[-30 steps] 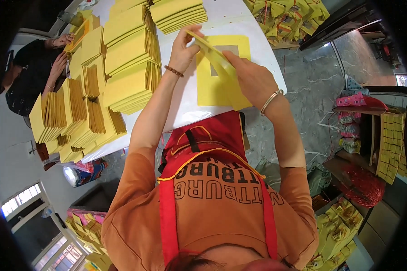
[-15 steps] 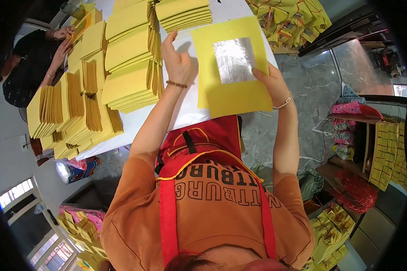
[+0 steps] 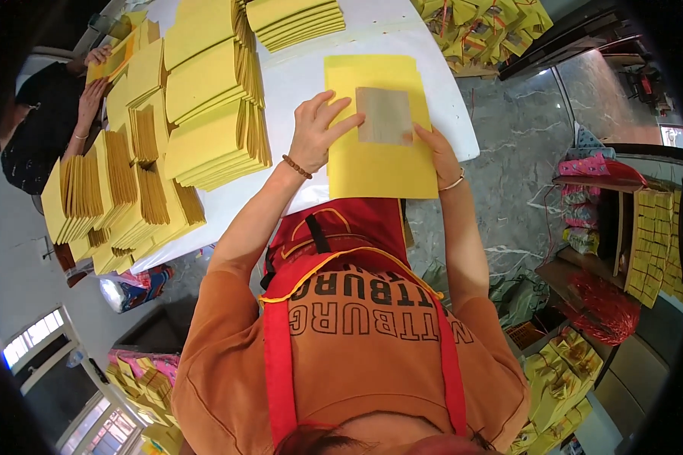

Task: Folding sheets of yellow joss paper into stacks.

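Observation:
Yellow paper sheets (image 3: 379,171) with a silver-grey square patch (image 3: 385,114) in the middle are at the near edge of the white table (image 3: 300,83). My right hand (image 3: 439,152) grips their right edge, thumb on top by the patch and the other fingers hidden underneath. My left hand (image 3: 319,133) is at the left edge, its fingers apart and stretched over the paper, the thumb reaching toward the patch. To the left stand folded yellow paper stacks (image 3: 209,91), piled in rows.
A co-worker's hands (image 3: 95,91) handle yellow paper at the far left, beyond more upright bundles (image 3: 80,186). Tied yellow bundles (image 3: 486,30) lie past the table's far right corner. On the right are a shelf with yellow packs (image 3: 649,243) and a red stringy heap (image 3: 603,311).
The sheets have come down and a little left, and the patch has turned from shiny to dull grey. My left hand has moved from beside the paper onto its left edge.

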Available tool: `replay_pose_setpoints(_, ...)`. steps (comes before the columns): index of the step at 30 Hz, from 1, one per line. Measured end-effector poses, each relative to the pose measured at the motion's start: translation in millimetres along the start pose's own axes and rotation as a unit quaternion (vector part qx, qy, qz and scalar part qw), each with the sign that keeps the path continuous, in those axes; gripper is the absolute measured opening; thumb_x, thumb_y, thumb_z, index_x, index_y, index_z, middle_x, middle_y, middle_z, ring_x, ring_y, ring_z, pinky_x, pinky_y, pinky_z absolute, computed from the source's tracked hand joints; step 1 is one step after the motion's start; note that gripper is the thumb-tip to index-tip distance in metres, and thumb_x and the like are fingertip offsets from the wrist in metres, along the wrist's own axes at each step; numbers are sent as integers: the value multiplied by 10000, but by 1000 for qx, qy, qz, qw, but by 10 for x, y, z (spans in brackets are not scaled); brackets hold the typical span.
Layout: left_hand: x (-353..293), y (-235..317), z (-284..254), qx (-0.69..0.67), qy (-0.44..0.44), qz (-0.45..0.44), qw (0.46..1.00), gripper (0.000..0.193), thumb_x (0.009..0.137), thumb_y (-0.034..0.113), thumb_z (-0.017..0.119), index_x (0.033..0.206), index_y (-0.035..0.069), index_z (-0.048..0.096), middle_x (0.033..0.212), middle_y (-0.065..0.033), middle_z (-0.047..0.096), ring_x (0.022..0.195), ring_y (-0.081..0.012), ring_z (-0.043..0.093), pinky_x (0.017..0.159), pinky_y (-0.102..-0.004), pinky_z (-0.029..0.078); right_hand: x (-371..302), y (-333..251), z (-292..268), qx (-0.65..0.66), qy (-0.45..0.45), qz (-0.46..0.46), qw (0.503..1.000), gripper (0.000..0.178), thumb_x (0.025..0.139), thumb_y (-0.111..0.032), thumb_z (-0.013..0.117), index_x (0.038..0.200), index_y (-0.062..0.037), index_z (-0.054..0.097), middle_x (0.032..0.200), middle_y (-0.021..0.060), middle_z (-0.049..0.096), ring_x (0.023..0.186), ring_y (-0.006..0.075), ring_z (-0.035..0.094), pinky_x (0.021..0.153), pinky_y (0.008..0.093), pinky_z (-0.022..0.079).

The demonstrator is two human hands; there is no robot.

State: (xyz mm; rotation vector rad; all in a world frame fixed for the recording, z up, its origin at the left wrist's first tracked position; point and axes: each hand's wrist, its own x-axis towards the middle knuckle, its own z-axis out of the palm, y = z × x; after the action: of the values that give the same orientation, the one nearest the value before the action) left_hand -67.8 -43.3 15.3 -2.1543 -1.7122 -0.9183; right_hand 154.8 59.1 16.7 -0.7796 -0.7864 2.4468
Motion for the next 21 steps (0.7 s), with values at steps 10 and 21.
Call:
replay_pose_setpoints(10,-115,10,40,-88,-53,-28,994,343,749,153,563,1091,167,588,1094,-27,560,1025,-225,499,841,-349,355,-231,16,-122,-168,105,-177,964,453,862,-113,527,1297,-101,404,1287,130,443,1163,222,443,964,344,362)
replay_pose_setpoints(21,-221,78,-144,-58,-125,-1,990,355,756,223,568,1105,159,575,1106,-39,544,1066,-226,457,862,-364,328,-254,-50,-109,-624,-94,-345,695,224,730,-80,604,954,-80,596,961,87,633,988,274,576,840,348,436)
